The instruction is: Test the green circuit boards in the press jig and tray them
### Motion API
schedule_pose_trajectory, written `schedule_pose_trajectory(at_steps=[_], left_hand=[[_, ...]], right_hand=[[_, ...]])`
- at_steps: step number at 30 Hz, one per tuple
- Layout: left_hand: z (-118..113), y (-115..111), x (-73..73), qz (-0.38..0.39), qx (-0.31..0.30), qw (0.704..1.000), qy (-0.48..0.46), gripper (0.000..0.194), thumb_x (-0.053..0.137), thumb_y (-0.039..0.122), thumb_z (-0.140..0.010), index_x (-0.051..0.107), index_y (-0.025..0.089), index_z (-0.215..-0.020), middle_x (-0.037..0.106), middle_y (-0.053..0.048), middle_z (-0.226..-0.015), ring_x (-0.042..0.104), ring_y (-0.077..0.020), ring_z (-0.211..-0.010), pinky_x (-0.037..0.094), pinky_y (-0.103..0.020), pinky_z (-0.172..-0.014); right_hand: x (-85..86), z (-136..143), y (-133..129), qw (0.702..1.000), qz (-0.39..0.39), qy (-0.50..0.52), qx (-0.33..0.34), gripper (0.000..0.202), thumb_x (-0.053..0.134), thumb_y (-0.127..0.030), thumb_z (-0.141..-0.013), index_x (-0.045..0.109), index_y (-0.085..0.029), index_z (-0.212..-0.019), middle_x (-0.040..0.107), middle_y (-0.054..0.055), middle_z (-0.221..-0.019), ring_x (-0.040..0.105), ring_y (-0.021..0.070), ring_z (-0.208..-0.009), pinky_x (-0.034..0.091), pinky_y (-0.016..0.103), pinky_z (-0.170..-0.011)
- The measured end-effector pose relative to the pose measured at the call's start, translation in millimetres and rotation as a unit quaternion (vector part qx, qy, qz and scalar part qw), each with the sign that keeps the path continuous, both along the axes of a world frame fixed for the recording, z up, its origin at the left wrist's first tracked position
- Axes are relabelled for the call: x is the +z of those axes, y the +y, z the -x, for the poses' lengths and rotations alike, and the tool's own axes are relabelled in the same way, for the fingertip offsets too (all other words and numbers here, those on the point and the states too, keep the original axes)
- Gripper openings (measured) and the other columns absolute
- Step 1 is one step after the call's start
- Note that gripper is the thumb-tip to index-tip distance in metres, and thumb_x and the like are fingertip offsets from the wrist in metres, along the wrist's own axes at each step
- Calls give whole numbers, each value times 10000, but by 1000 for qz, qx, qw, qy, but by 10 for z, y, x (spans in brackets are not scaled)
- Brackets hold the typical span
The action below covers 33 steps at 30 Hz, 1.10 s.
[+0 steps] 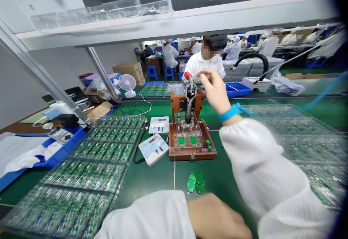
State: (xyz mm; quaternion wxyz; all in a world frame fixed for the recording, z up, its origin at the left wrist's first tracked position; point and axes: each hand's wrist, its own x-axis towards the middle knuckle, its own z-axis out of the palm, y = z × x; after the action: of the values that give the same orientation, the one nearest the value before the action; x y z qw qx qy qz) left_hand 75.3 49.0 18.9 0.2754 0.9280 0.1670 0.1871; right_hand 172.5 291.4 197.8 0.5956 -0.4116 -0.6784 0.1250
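My right hand, with a blue wrist strap, is raised beside the red knob on the lever of a toggle-clamp press. Its fingers are loosely bent, and a small gap shows between them and the knob. Two green circuit boards lie in the clear plate of the press's brown wooden base. In the foreground my left hand reaches across to the right, blurred, its fingers hidden. Just beyond it, a few loose green boards rest on the green mat.
Left of the press sit two white meter boxes with red digits. Clear trays of boards flank the bench, on the left and right. Overhead runs a white shelf. A co-worker sits opposite, and a fan stands back left.
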Motion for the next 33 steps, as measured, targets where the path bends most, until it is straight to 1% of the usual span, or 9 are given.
schedule_pose_trajectory(at_steps=[1, 3, 6, 8, 11, 18, 22, 26, 33], left_hand=[[128, 133, 70, -30, 17, 999, -35, 381, 702, 456, -888, 534, 212, -649, 610, 3, -663, 597, -140, -617, 333, -282, -462], [436, 402, 212, -64, 167, 977, -112, 297, 615, 336, -945, 548, 202, -689, 613, -1, -673, 585, -143, -630, 391, -286, -560], [869, 751, 329, -99, 389, 904, -148, 280, 528, 253, -1004, 579, 188, -737, 622, -24, -737, 598, -170, -733, 453, -306, -710], [1036, 917, 302, -131, 438, 879, -136, 160, 537, 260, -1012, 662, 181, -952, 670, -87, -1025, 614, -233, -1014, 485, -379, -907], [1087, 1059, 171, -149, 442, 880, -85, 304, 516, 298, -1030, 598, 184, -1300, 541, -147, -1391, 456, -307, -1338, 396, -515, -1127], [1021, 1162, 41, -94, 442, 882, -130, 269, 516, 285, -1003, 576, 199, -1251, 535, -138, -1416, 406, -312, -1406, 344, -565, -1181], [1067, 1110, 42, -55, 473, 852, -217, 219, 576, 353, -978, 617, 200, -1130, 646, -102, -1183, 583, -280, -1183, 470, -475, -1054], [1064, 923, -16, -41, 497, 826, -261, 247, 675, 408, -929, 615, 197, -1043, 668, -51, -986, 662, -225, -960, 548, -365, -885], [929, 672, 44, -51, 362, 893, -262, 172, 714, 293, -913, 573, 207, -866, 673, -34, -917, 695, -177, -850, 602, -252, -696]], right_hand=[[-165, -95, -148, 999, -27, 1, -22, 271, 537, -359, -1017, 597, -192, -1221, 673, 69, -1136, 629, 214, -1074, 473, 366, -973], [-546, -248, -452, 999, -15, -24, -46, 273, 549, -388, -998, 627, -200, -1180, 683, 72, -1128, 627, 221, -1033, 493, 359, -881], [-1111, -318, -829, 996, 32, -76, -24, 230, 567, -376, -976, 709, -195, -982, 718, 76, -1012, 629, 246, -948, 496, 399, -841], [-1392, -270, -981, 992, 57, -115, 1, 229, 565, -343, -967, 735, -192, -956, 719, 89, -1000, 619, 273, -985, 487, 460, -902], [-1607, -159, -1062, 984, 88, -153, 22, 230, 573, -301, -955, 741, -177, -1052, 697, 129, -1110, 574, 317, -1120, 440, 548, -1012], [-1494, -87, -971, 975, 159, -133, 84, 139, 617, -208, -902, 680, -186, -1025, 676, 112, -1177, 549, 301, -1204, 402, 530, -1085], [-1450, -102, -1051, 965, 223, -53, 126, 141, 610, -247, -913, 644, -195, -1039, 700, 31, -943, 658, 184, -860, 539, 338, -850], [-1469, -88, -1319, 952, 270, 36, 140, 164, 647, -278, -886, 653, -183, -1019, 696, 26, -884, 661, 155, -788, 536, 269, -735], [-1451, -119, -1789, 926, 318, 98, 180, 76, 677, -207, -835, 663, -196, -910, 727, 0, -888, 658, 147, -791, 501, 251, -733]])
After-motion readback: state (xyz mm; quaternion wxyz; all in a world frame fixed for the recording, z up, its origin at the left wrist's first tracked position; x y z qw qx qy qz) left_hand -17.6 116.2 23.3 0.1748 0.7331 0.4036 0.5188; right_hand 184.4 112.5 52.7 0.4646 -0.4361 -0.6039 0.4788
